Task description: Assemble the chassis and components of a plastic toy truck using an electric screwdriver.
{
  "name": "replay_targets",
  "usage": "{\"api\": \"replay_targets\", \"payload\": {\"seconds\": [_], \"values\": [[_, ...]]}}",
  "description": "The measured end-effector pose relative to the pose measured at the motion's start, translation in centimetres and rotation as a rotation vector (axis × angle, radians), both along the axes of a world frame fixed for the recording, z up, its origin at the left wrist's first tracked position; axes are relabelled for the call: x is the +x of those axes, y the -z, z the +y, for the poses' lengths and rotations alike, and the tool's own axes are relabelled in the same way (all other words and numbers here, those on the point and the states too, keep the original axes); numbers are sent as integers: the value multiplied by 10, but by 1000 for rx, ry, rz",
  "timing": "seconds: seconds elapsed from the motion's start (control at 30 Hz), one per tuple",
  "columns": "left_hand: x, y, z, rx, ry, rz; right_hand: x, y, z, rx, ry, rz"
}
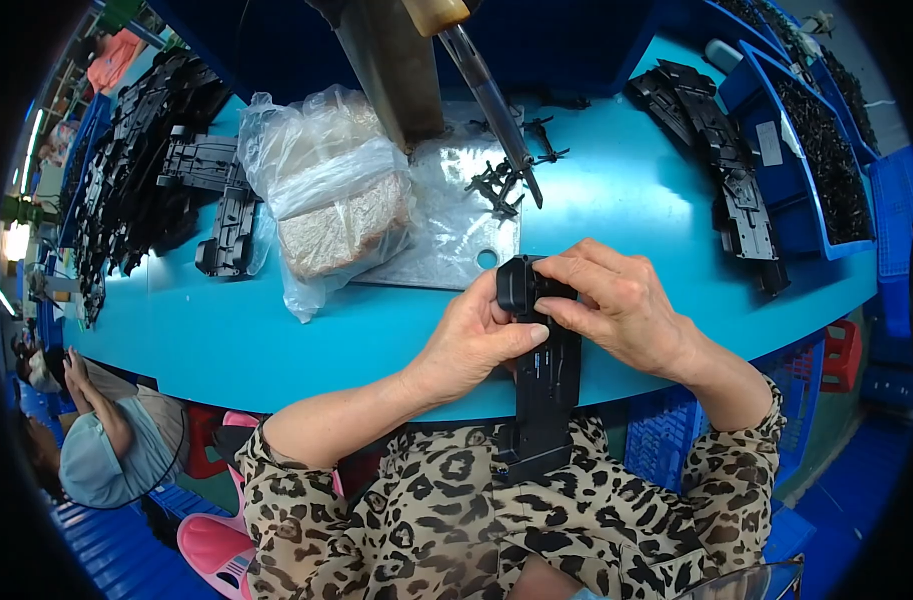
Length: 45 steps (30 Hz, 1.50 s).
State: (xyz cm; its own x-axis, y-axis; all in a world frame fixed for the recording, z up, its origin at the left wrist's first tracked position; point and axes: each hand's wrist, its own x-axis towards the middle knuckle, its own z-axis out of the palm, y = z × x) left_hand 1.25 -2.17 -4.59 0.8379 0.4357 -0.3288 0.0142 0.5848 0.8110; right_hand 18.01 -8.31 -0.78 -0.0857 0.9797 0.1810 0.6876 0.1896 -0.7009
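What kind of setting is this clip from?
Probably a factory assembly bench: both hands hold a long black plastic part, like parts piled left, blue bins of small pieces, hanging screwdriver.

Bright even overhead light, soft shadows; glare on plastic bag (322,165); fisheye bending, dark vignette at rim.
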Motion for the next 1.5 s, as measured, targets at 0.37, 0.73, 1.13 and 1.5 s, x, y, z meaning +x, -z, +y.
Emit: {"api": "replay_targets", "payload": {"seconds": [0.37,0.73,1.13,1.5], "values": [[-1,1,-1,-21,-12,11,-2,0,0,65,-5,-134],[-2,7,-4,33,3,-11,-1,4,-2,47,-49,-42],[-1,3,-1,-50,24,-9,4,4,1,56,-66,-78],[1,3,-7,53,-79,69,3,9,-6,18,6,143]]}}
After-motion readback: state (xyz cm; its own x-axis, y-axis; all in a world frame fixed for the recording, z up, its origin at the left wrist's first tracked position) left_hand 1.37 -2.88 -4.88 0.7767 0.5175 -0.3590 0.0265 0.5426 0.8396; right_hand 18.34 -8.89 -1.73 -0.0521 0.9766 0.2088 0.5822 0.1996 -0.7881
